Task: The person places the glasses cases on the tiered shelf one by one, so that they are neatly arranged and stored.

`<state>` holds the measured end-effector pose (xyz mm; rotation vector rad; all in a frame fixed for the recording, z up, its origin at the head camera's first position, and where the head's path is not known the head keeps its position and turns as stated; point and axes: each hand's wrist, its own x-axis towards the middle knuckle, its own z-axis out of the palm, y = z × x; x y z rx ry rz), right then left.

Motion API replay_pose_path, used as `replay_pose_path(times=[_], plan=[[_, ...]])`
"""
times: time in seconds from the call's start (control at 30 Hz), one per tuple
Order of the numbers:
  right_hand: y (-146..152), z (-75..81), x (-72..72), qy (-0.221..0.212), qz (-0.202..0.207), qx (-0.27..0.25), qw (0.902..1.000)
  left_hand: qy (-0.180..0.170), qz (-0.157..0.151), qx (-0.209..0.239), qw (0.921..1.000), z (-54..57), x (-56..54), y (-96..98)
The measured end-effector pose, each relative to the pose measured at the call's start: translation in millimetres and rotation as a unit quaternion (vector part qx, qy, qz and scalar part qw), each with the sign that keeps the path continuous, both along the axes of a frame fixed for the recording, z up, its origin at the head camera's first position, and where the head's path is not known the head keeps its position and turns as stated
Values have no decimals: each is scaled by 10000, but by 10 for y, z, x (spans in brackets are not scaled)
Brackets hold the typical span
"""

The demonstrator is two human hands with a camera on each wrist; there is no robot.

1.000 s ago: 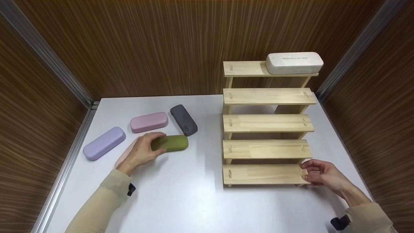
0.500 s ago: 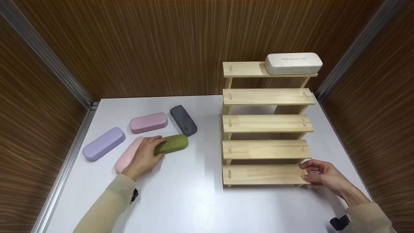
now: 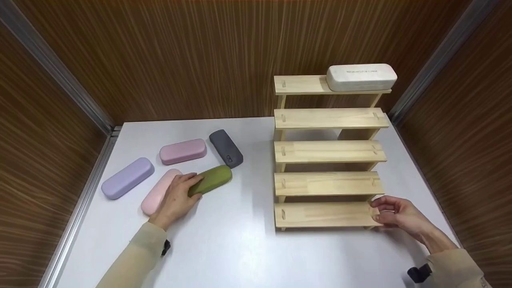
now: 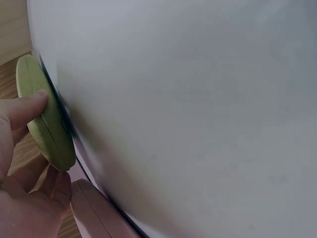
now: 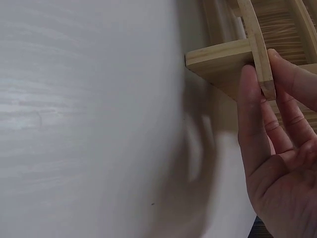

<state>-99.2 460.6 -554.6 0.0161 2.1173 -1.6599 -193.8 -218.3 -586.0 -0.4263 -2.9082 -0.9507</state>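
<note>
With thumb and fingers my left hand (image 3: 178, 198) grips the near end of a green glasses case (image 3: 212, 180), which lies slanted on the white table. In the left wrist view the thumb presses one long side of the green case (image 4: 44, 116), and a pale pink case (image 4: 96, 213) sits close to the fingers. That pale pink glasses case (image 3: 158, 194) is partly covered by my left hand in the head view. At the right, my right hand (image 3: 404, 218) pinches the end of the lowest board of a stepped wooden shelf (image 3: 328, 215); the right wrist view shows the board (image 5: 262, 59) between thumb and fingers.
A white glasses case (image 3: 362, 78) rests on the shelf's top board. Around the green case lie a lilac case (image 3: 128, 179), a rose case (image 3: 183, 151) and a dark grey case (image 3: 226, 148). Wood-grain panels (image 3: 192, 60) enclose the table (image 3: 240, 248).
The green case has turned, its gripped end swinging toward the person, with my left hand moving along. More of the pale pink case shows. My right hand stays on the lowest board.
</note>
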Motion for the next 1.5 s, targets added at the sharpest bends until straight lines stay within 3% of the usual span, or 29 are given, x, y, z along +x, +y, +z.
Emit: replay_pose_path(times=[0.83, 1.17, 1.5], plan=[[0, -13, 13, 17, -29, -134, 9999, -286, 182, 494, 9982, 25, -24, 13], [-14, -5, 10, -49, -76, -166, 9998, -319, 259, 556, 9976, 123, -26, 10], [-13, 2, 12, -13, -102, -45, 9999, 16, 198, 579, 9981, 306, -81, -11]])
